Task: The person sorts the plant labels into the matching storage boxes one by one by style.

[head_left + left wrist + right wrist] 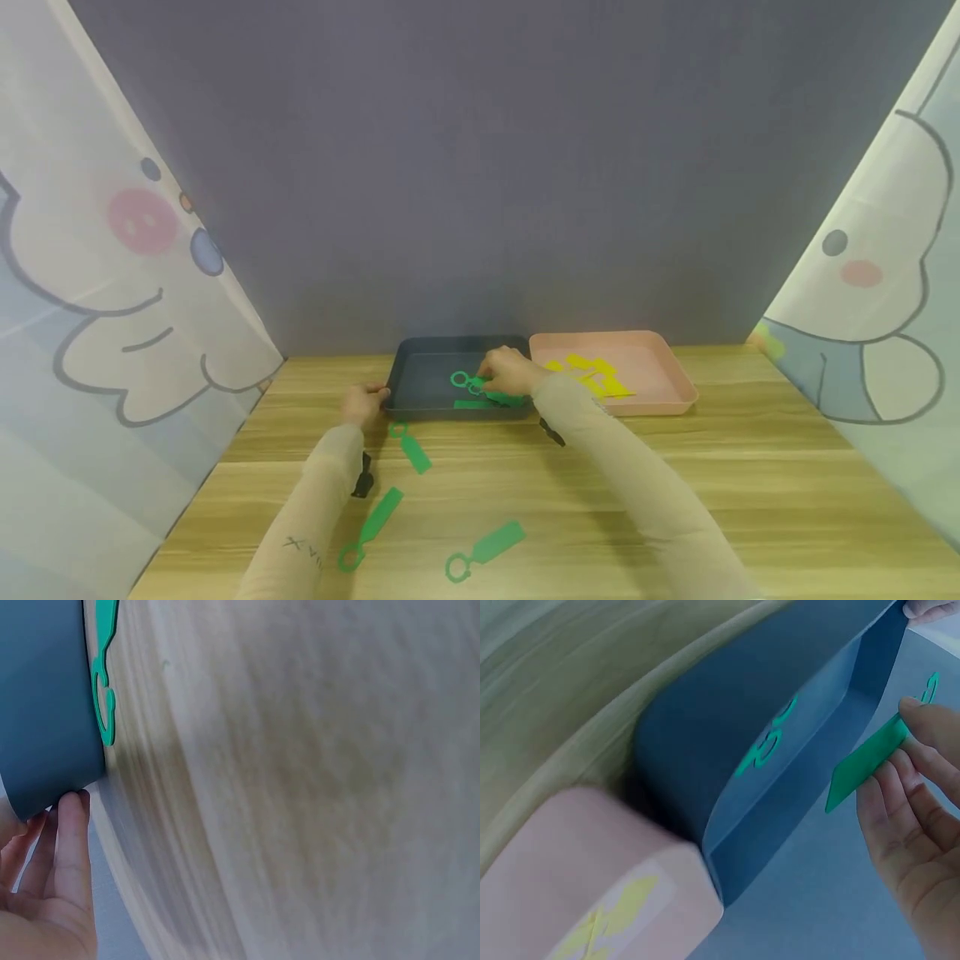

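Note:
Between thumb and fingers my right hand [510, 372] pinches a flat green tag with a ring end [866, 763], above the dark blue-grey tray [422, 371]. More green ring-ended tags [763, 746] lie inside that tray, partly hidden by this hand in the head view. At the tray's left end, my left hand [363, 405] holds the wall, its fingers against the outside and the thumb at the rim. One green tag [415, 452] lies on the table just in front of the tray, near the left hand.
A pink tray [651, 379] with several yellow flat pieces [603, 379] stands right against the dark tray. Two more green tags, one at left [381, 515] and one near the middle [497, 543], lie on the wooden table [780, 483]. A grey wall [480, 183] rises behind.

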`<state>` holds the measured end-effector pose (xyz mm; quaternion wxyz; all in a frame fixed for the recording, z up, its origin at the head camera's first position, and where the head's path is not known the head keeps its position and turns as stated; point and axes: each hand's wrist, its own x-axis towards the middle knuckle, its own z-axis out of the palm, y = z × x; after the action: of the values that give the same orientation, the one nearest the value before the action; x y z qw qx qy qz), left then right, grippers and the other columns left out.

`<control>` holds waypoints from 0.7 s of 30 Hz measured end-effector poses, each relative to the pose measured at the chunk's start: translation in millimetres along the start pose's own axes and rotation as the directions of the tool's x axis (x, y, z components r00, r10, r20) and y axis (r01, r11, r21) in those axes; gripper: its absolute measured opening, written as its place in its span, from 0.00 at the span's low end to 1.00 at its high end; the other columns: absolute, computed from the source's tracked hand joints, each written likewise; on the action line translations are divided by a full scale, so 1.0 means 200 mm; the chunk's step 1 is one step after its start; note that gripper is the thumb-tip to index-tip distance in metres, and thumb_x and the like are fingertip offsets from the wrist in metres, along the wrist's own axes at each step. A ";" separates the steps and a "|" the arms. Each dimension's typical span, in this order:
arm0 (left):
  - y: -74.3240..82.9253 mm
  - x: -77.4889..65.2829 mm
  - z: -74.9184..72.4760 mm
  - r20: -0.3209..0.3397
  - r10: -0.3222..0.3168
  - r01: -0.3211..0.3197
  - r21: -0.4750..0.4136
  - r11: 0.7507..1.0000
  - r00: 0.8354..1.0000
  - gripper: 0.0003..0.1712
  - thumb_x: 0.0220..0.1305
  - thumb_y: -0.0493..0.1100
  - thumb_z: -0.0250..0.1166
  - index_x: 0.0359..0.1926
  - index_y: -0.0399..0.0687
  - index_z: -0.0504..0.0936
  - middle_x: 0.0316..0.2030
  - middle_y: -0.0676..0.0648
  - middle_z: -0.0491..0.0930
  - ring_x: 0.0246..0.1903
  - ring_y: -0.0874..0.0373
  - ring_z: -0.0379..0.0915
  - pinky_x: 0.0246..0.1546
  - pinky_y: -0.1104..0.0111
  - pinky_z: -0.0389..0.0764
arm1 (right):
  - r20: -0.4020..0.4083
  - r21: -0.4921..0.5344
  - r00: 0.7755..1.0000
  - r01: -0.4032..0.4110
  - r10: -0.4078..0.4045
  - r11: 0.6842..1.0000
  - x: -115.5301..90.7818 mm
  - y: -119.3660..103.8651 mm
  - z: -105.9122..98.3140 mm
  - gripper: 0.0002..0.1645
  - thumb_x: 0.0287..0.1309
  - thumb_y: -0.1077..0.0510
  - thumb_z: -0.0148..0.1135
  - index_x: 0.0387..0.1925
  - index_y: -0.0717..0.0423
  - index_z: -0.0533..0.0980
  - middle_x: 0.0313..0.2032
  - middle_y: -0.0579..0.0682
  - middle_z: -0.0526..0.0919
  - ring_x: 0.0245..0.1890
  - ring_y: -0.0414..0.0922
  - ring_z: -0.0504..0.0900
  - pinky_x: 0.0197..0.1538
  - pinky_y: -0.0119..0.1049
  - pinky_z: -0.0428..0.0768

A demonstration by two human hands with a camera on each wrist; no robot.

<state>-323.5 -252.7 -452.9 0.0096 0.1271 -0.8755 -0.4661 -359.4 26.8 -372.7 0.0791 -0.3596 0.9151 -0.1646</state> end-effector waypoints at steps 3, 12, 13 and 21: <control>-0.01 0.00 0.00 0.007 -0.008 0.008 0.007 1.000 1.000 0.21 0.64 0.42 0.54 0.54 0.33 0.73 0.51 0.31 0.74 0.32 0.53 0.79 0.30 0.71 0.76 | 0.000 0.027 1.000 -0.014 0.014 1.000 0.04 -0.03 0.03 0.14 0.52 0.59 0.63 0.42 0.59 0.80 0.44 0.52 0.82 0.46 0.49 0.77 0.54 0.43 0.75; -0.02 0.02 -0.01 0.039 -0.022 0.023 -0.018 1.000 0.999 0.22 0.66 0.43 0.52 0.56 0.35 0.71 0.55 0.32 0.71 0.43 0.44 0.77 0.43 0.60 0.79 | -0.034 -0.015 0.999 0.014 -0.014 1.000 0.16 -0.10 0.11 0.09 0.54 0.60 0.62 0.37 0.59 0.81 0.38 0.51 0.84 0.36 0.44 0.78 0.43 0.36 0.78; -0.01 0.03 -0.01 0.037 -0.023 0.023 -0.017 1.000 0.999 0.22 0.66 0.43 0.52 0.56 0.36 0.71 0.55 0.32 0.71 0.43 0.44 0.77 0.43 0.60 0.79 | -0.032 -0.017 0.999 0.012 -0.012 1.000 0.17 -0.11 0.12 0.09 0.54 0.60 0.62 0.36 0.59 0.82 0.37 0.50 0.84 0.35 0.43 0.78 0.41 0.35 0.78; -0.01 0.02 0.00 0.008 -0.011 0.011 -0.029 1.000 1.000 0.20 0.64 0.42 0.54 0.53 0.33 0.73 0.52 0.31 0.73 0.38 0.47 0.79 0.36 0.65 0.80 | -0.008 -0.058 1.000 -0.010 0.010 0.998 0.22 -0.16 0.23 0.11 0.52 0.59 0.63 0.38 0.59 0.81 0.40 0.51 0.84 0.41 0.45 0.81 0.48 0.35 0.79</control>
<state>-327.2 -254.9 -455.9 0.0053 0.1299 -0.8680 -0.4792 -359.4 -36.8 -405.6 0.0660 -0.3565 0.9216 -0.1388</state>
